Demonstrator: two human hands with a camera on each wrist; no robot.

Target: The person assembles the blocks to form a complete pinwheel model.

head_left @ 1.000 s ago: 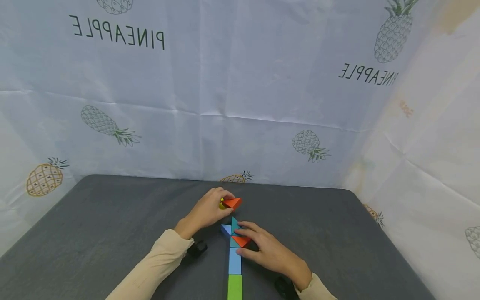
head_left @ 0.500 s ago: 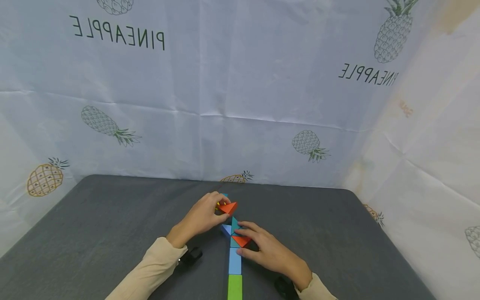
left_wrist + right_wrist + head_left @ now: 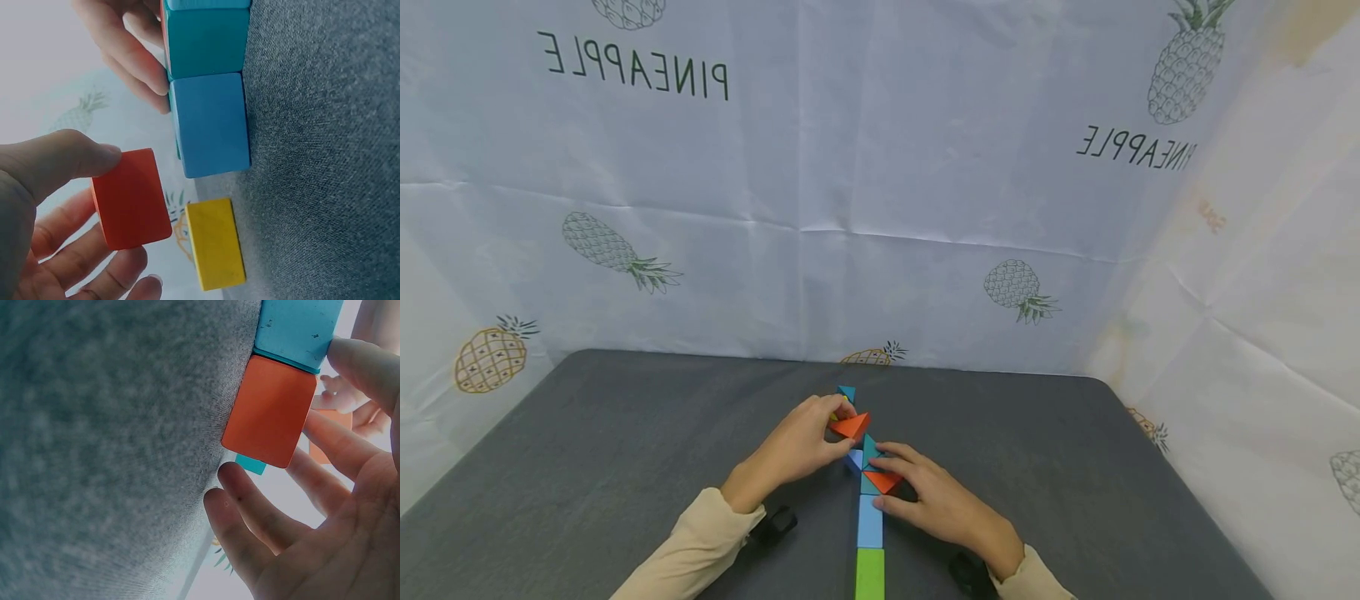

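My left hand (image 3: 797, 446) pinches an orange-red triangular block (image 3: 852, 426) between thumb and fingers, raised off the table in the left wrist view (image 3: 132, 200). It is just beyond the far end of a row of blocks. My right hand (image 3: 936, 500) rests along the row's right side, fingers fairly straight. Its thumb touches the light blue block (image 3: 870, 522); its fingers lie over a second orange triangular block (image 3: 882, 482) and reach a teal triangular block (image 3: 869, 452). A blue triangular block (image 3: 854, 459) adjoins on the left, partly hidden.
A green block (image 3: 870, 573) forms the row's near end. Behind my left hand stand a teal triangular block (image 3: 847, 392) and a yellow block (image 3: 215, 244). The dark grey table (image 3: 1060, 467) backs onto a pineapple-print cloth (image 3: 925, 183).
My left hand has drawn back toward me and slightly left with the orange-red triangular block, uncovering the teal block at the back. My right hand has kept its place.
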